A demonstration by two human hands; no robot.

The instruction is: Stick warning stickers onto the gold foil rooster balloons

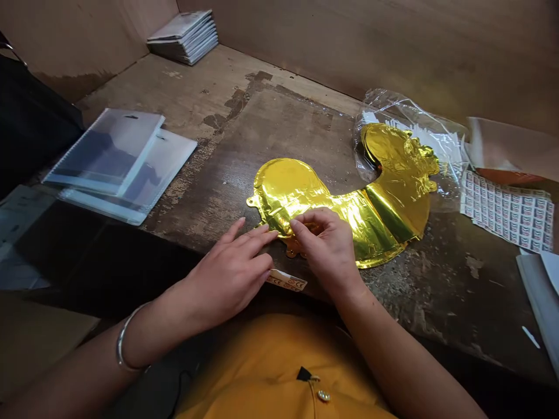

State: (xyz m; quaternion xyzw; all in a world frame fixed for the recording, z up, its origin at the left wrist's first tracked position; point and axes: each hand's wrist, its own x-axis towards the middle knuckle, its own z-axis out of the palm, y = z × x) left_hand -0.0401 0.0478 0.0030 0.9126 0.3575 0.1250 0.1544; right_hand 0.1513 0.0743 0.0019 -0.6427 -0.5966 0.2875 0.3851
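A flat gold foil balloon (305, 195) lies curved across the worn wooden table (271, 122). My left hand (231, 273) rests at the balloon's near left edge, fingers stretched flat, tips touching the foil. My right hand (325, 244) pinches the balloon's lower edge with curled fingers. A small white label (287, 281) peeks out below my left hand at the table's front edge. More gold foil balloons (404, 169) sit stacked at the right, partly inside a clear plastic bag (419, 122).
Clear sleeve packets (117, 163) lie at the left. A stack of packets (186, 36) sits in the far corner. A sticker sheet (506, 209) lies at the right. Wooden walls (393, 41) close the back.
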